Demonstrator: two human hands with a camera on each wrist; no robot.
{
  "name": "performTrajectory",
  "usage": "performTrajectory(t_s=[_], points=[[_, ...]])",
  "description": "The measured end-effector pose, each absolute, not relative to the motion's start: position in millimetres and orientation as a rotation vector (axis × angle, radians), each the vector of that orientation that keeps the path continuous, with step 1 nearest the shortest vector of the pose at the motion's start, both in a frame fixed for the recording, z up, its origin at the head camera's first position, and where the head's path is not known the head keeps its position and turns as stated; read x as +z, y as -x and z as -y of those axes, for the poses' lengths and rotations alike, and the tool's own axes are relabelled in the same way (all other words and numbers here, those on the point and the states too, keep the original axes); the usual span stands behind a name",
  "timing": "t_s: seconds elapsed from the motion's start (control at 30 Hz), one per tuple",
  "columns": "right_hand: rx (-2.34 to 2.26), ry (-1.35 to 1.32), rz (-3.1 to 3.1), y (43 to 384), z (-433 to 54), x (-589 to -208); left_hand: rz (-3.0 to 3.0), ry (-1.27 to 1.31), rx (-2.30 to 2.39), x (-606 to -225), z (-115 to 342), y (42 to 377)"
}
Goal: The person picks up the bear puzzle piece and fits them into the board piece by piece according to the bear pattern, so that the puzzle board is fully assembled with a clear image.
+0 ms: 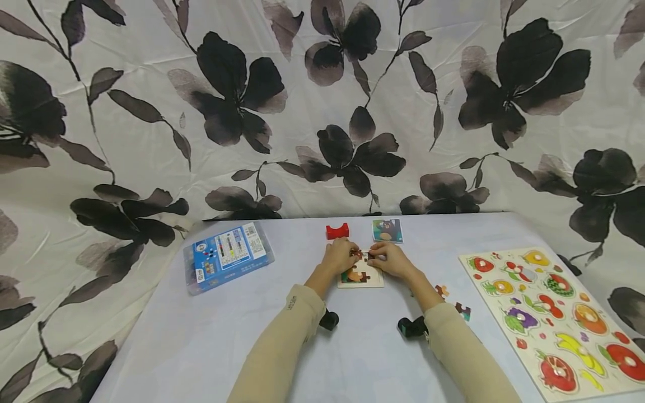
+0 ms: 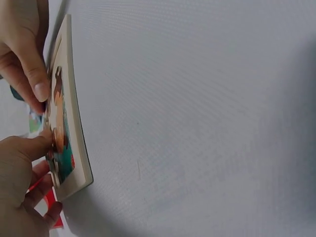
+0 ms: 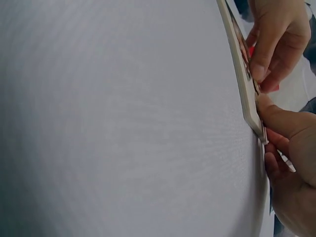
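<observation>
A small wooden jigsaw board (image 1: 360,283) lies in front of me, its picture partly filled with brown, orange and green pieces. My left hand (image 1: 339,254) is at its upper left; in the left wrist view that thumb (image 2: 43,144) presses on the face while the other fingers curl by the edge. From the upper right, my right hand (image 1: 393,261) pinches a dark puzzle piece (image 1: 370,256) over the board. The fingertips of both hands nearly meet and cover part of the picture. Loose jigsaw pieces (image 1: 462,311) lie right of my right forearm.
Behind the board are a red block (image 1: 337,231) with a curved notch and a picture card (image 1: 387,230) of a bear. A clear case with a blue label (image 1: 229,254) lies at the left. On the right is a large fruit puzzle board (image 1: 546,319). A floral cloth (image 1: 347,151) hangs behind.
</observation>
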State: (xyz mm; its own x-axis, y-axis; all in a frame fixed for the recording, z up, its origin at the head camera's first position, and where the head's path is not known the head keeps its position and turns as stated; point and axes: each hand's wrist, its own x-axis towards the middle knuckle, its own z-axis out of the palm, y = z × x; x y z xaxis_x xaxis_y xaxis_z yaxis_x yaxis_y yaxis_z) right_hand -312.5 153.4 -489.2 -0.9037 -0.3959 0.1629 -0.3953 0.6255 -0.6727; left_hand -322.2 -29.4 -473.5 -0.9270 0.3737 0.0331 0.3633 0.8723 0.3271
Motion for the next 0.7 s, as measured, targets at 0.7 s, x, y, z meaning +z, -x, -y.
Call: performTrajectory(t_s=[0.7], points=[[-1.239, 0.718, -2.830, 312.6, -153.0, -491.1, -3.036, -0.712, 0.285, -466.1, 18.3, 318.7]])
